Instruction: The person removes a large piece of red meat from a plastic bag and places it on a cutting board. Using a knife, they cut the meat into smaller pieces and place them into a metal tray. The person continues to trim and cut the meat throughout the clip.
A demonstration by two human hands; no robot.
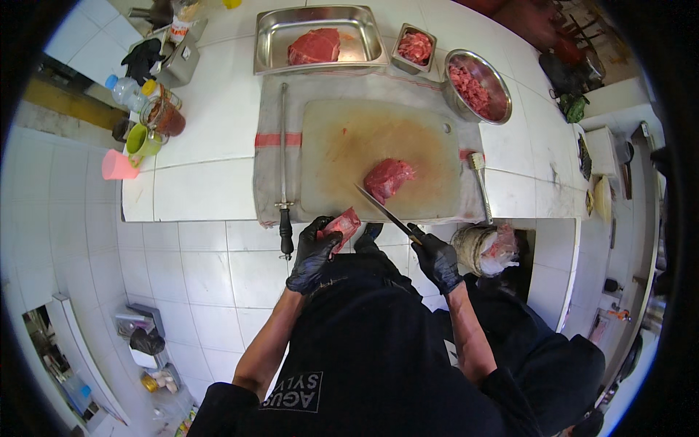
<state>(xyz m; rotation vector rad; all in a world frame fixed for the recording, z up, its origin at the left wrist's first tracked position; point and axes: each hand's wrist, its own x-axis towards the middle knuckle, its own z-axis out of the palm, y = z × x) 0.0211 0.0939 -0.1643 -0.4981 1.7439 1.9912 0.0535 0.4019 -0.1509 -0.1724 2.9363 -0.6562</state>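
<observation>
My left hand (315, 254), in a black glove, grips a piece of raw red meat (344, 223) just off the near edge of the cutting board (333, 158). A knife (382, 208) is in my gloved right hand (436, 257). Its blade points up and left over the board's near part, and its tip lies left of a second chunk of raw meat (387, 179). That chunk rests on the stained board. Whether the blade touches it I cannot tell. Under the board is a grey cloth (278, 109) with red stripes.
A sharpening steel (283, 164) lies left of the board, its handle past the counter edge. To the right is a brush (480, 180). Behind stand a steel tray (262, 41) with meat, a small steel container (410, 66) and a steel bowl (503, 82). Below right sits a bucket (469, 246).
</observation>
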